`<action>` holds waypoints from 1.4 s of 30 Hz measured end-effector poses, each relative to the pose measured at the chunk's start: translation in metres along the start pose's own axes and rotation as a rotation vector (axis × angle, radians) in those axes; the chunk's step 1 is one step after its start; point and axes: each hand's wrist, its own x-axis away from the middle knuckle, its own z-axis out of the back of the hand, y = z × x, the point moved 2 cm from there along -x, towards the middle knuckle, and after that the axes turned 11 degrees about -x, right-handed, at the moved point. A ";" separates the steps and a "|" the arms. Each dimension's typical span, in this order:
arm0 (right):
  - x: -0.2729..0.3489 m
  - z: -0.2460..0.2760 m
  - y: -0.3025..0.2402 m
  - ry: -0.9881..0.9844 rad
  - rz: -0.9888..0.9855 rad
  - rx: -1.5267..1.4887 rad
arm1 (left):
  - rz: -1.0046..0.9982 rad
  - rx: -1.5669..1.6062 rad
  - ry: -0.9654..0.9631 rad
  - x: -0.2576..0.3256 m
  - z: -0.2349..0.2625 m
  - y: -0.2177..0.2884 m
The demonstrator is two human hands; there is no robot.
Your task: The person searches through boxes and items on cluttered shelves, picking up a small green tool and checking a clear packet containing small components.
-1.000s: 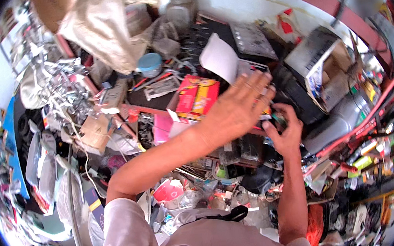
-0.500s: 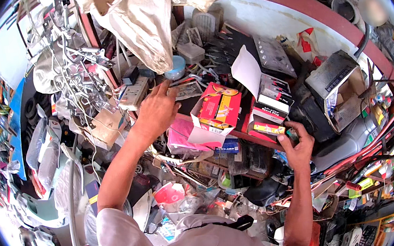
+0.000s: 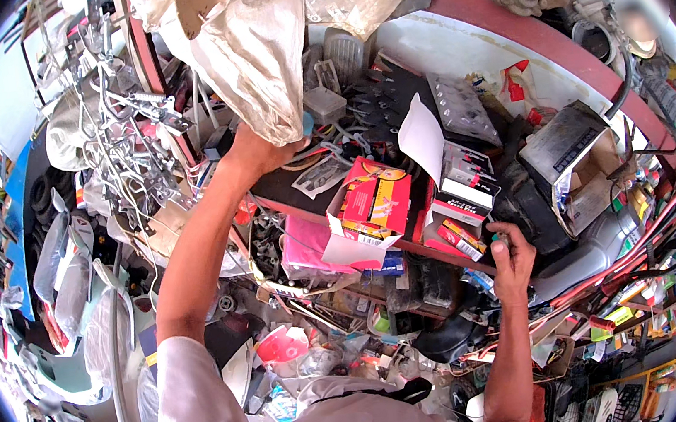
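Observation:
My left hand (image 3: 259, 151) reaches forward at the left end of the shelf, its fingers hidden at the hanging pale plastic bag (image 3: 256, 74). A blue round tub (image 3: 309, 122) peeks out beside that bag. My right hand (image 3: 514, 259) is at the shelf's front edge, thumb and forefinger closed around something small and greenish that I cannot make out. Just left of it, a small red-and-yellow box (image 3: 461, 239) sits slanted at the front of an open carton with black-and-white boxes (image 3: 467, 184). Further left stands an opened red-and-yellow carton (image 3: 372, 200) with white flaps.
Tangled metal levers (image 3: 122, 110) hang at the left. A pink packet (image 3: 306, 244) lies below the shelf edge. Behind are a clear blister tray (image 3: 464, 107) and a clear plastic box (image 3: 325, 105). A worn open box (image 3: 570, 159) and a grey bottle (image 3: 581, 258) stand right.
My left hand has moved forward, and its fingers have gone out of sight at the bag. The small red-and-yellow box has tilted. My right hand has shifted slightly down.

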 end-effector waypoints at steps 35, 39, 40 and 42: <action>0.005 -0.006 -0.004 0.185 -0.008 0.082 | -0.407 0.258 -0.429 -0.004 0.032 0.026; 0.006 -0.004 -0.001 0.182 -0.006 0.095 | -0.439 0.324 -0.333 -0.032 0.045 0.004; 0.006 -0.003 -0.001 0.185 -0.024 0.091 | -0.416 0.293 -0.298 -0.045 0.042 0.000; 0.005 -0.004 0.000 0.173 -0.008 0.086 | -0.374 0.227 -0.257 -0.070 0.027 -0.002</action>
